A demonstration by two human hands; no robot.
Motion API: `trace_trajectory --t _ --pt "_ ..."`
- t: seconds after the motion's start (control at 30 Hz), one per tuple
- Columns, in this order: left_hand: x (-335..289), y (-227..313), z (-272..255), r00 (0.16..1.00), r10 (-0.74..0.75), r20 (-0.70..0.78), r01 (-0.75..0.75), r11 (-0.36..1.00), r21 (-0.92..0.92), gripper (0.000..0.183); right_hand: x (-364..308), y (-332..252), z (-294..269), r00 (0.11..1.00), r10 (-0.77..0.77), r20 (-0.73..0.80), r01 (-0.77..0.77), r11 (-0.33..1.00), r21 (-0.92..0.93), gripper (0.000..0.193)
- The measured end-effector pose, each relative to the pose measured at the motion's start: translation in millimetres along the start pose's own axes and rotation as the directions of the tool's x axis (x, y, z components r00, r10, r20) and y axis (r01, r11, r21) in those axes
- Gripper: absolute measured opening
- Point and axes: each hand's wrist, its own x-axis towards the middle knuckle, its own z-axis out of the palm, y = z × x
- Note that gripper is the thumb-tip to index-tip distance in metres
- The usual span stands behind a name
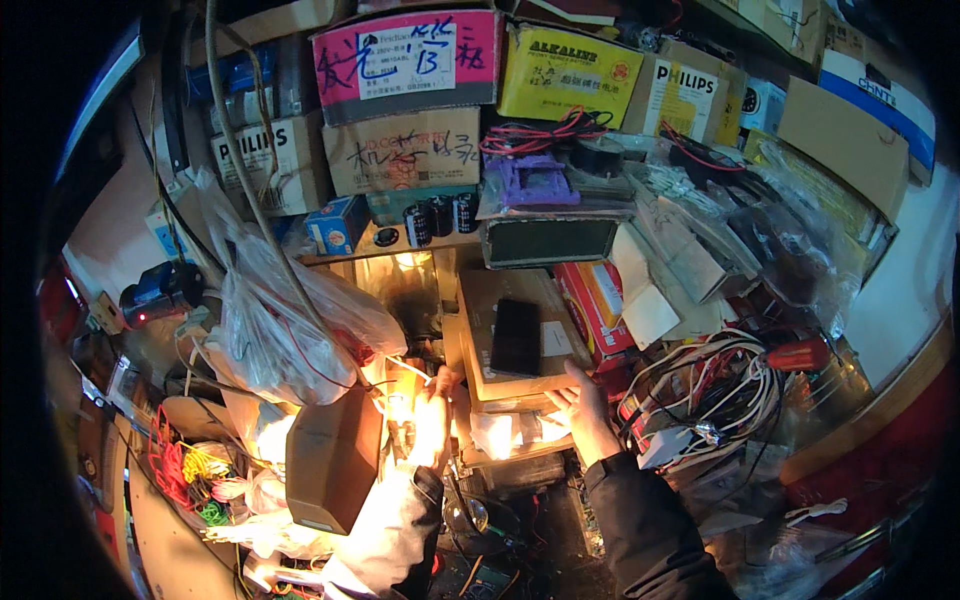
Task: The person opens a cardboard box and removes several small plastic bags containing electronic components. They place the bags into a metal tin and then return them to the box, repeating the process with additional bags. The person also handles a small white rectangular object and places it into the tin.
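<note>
A flat brown cardboard box (475, 310) lies in the middle, with a black phone-like slab (516, 337) on top of it. My right hand (585, 415) is at the near right corner of this box, its fingers spread and nothing in them. To the left of the box, my left hand (432, 425) is raised in glaring light, fingers pointing up and apparently stretched. Glare washes out much of that hand, and I see nothing held in it. Close beside my left forearm stands a brown angular hood (333, 460).
Stacked cartons, including a pink box (408, 66) and a yellow box (568, 75), line the back. Tangled cables (710, 395) lie right of my right hand. A clear plastic bag (275, 320) hangs at left, above colourful wires (190, 465). Dark clutter covers the near surface.
</note>
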Motion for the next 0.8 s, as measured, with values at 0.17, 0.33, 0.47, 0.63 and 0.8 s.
trace_trajectory --t 0.17,0.33,0.47,0.63,0.8 --pt "14.4 -34.2 12.6 0.995 -0.092 0.044 0.085 0.987 0.138 0.046 2.1 5.3 -9.6 0.996 0.027 -0.088 -0.034 0.997 -0.076 0.084" --pt "30.9 -37.5 28.6 0.986 -0.163 -0.038 0.165 0.984 0.068 0.023 3.0 -2.9 -12.5 0.997 0.07 -0.014 -0.07 0.997 0.021 0.084" --pt "48.4 -34.4 23.0 0.964 -0.243 0.107 0.238 0.969 0.061 0.015 -3.3 -11.2 -10.2 0.998 0.046 0.032 -0.048 0.998 0.047 0.08" --pt "55.9 -41.0 22.9 0.985 -0.077 0.157 0.062 0.994 0.094 0.022 -10.1 -21.1 -3.4 0.997 0.043 0.058 -0.047 0.996 0.074 0.056" --pt "54.1 -42.8 30.1 0.99 -0.03 0.136 0.013 0.992 0.125 0.056 -10.2 -22.6 -5.5 0.996 0.041 0.075 -0.047 0.995 0.084 0.058"
